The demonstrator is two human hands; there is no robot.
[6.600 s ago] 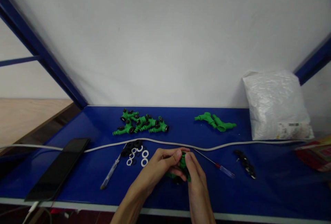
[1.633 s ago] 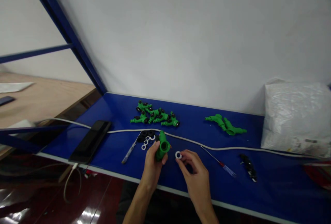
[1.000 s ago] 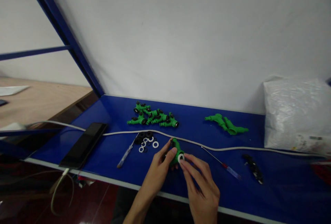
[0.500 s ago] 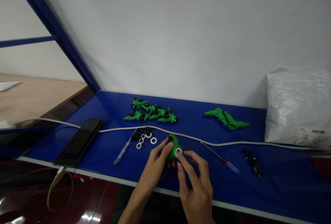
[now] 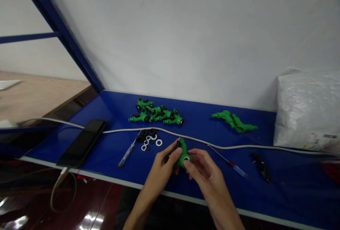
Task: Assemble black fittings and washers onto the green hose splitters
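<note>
- Between the two hands, near the front edge of the blue table (image 5: 292,191), lay the green Y-connector (image 5: 183,147), raised and tilted so that its wide mouth faced the viewer.
- The left hand (image 5: 160,164) pinched the connector from its left side, thumb on top and fingers largely hidden beneath.
- The right hand (image 5: 205,169) closed about the opposite side, thumb at the mouth's lower rim and fingers curled behind; how firmly it gripped could not be told.
- Within the mouth sat a white ring (image 5: 187,158), apparently in place or nearly so; its exact depth was too small to judge.
- Done, as far as could be judged: beyond the white cable (image 5: 196,140), a cluster of green connectors (image 5: 177,118) bore black levers and black collars, and appeared complete.
- Left over: loose white washers (image 5: 158,142) and black rings (image 5: 152,132) lay to the left of the hands, while two bare green connector bodies (image 5: 225,116), without visible black fittings, rested at the far right. These seemed unworked; the held piece appeared partway along, as no black collar showed on its mouth.
- Flanking the hands were a clear-handled screwdriver (image 5: 127,155) on the left and a red-collared screwdriver (image 5: 238,169) on the right, with small black parts (image 5: 261,168) beyond the latter.
</note>
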